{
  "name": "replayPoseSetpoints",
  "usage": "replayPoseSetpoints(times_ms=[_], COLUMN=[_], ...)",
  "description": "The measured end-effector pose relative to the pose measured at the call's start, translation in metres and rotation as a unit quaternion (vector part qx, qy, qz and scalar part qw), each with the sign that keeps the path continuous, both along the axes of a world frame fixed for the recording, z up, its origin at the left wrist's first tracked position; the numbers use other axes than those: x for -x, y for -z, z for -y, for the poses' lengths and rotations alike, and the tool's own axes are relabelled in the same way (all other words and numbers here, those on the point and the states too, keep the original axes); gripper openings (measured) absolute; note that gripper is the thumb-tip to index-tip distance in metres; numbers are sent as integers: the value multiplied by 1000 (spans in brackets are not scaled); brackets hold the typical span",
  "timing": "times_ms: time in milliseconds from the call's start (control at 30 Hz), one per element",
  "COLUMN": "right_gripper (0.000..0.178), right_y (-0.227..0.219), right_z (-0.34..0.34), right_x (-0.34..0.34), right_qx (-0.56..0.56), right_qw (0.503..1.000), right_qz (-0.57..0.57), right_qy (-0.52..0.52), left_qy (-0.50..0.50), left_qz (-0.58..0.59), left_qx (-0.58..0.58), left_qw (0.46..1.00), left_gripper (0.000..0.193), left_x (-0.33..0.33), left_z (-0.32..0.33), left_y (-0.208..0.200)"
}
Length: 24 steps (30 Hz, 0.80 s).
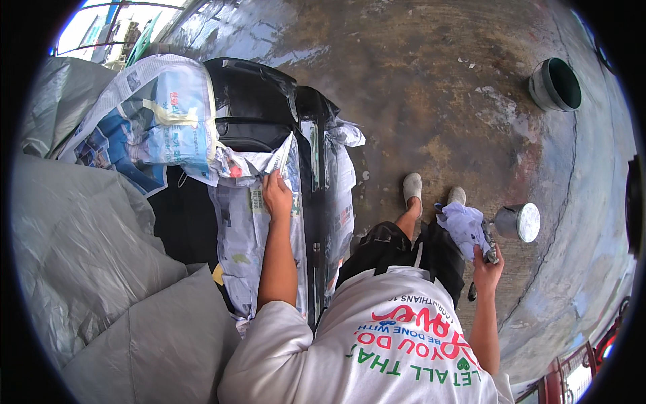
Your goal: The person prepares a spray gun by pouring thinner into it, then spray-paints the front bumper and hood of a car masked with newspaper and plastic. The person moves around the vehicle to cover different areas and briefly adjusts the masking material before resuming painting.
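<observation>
My left hand reaches over the car part on the left, its fingers closed on the edge of a newspaper sheet. That sheet is folded up along a black, glossy car body. More newspaper lines the panel below my hand. On the right, my right hand is wrapped round a metal spray gun, partly hidden by the fingers. A silver cup appears joined to the gun. Crumpled white paper hangs beside the gun, next to the same hand.
Grey plastic sheeting covers the left side. Printed newspaper with tape lies over the car's far part. A dark green bucket stands at the far right on the stained concrete floor. A pale wall runs along the right.
</observation>
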State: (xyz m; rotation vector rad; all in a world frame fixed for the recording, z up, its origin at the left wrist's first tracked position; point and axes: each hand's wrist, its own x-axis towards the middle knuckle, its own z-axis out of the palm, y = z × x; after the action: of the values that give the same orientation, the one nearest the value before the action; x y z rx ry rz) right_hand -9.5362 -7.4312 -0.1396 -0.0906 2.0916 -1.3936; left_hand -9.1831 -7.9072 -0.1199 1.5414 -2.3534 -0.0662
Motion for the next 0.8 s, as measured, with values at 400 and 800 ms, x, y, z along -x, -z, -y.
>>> replayPoseSetpoints(times_ms=[400,800], right_gripper=[16,36], right_y=[-1,28], right_z=[-30,-76], right_x=[44,49], right_qx=[-19,-146], right_qw=[997,985], right_qz=[9,-21], right_qy=[-79,-95], left_qy=[-69,-207], left_qz=[57,270], left_qx=[47,89], left_qw=[995,936], left_gripper=[9,15], left_x=[-112,-255], left_z=[-75,-50], left_y=[-49,-124])
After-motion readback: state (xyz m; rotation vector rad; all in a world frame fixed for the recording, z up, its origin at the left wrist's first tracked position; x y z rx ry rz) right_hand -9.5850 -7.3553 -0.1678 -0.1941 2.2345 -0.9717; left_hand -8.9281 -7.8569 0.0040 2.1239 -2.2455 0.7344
